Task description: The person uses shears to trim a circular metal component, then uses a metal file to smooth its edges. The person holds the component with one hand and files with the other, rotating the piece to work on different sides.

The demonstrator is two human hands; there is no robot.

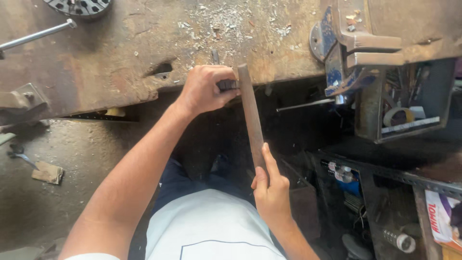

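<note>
Workbench: a wide, rusted steel bench top (120, 53) spans the upper part of the view; its surface is scored and stained, with a ragged hole near the front edge; pale metal filings (226, 21) lie scattered over the top centre.
Bench vise: a blue vise (344, 53) is mounted at the right end of the bench; its jaws are rust-brown; its bright handle bar (308, 103) juts leftward below the bench edge.
Tool box: an open steel box (409, 103) hangs just right of the vise; a roll of tape and mixed tools sit inside.
Person: seen from above, in a white shirt and dark trousers, standing close to the bench edge.
File: a long, flat, brown file (251, 115) runs from the bench edge down toward the person's body; its far tip rests at the front edge of the bench, just beside the left hand.
Left hand: the left hand (207, 89) is closed around a small dark metal piece (227, 84) at the bench edge; the piece touches the side of the file.
Right hand: the right hand (272, 190) grips the near end of the file; the fingers wrap it and the index finger lies extended along the blade.
Steel rod: a bright rod (36, 34) lies on the bench at upper left, well apart from both hands.
</note>
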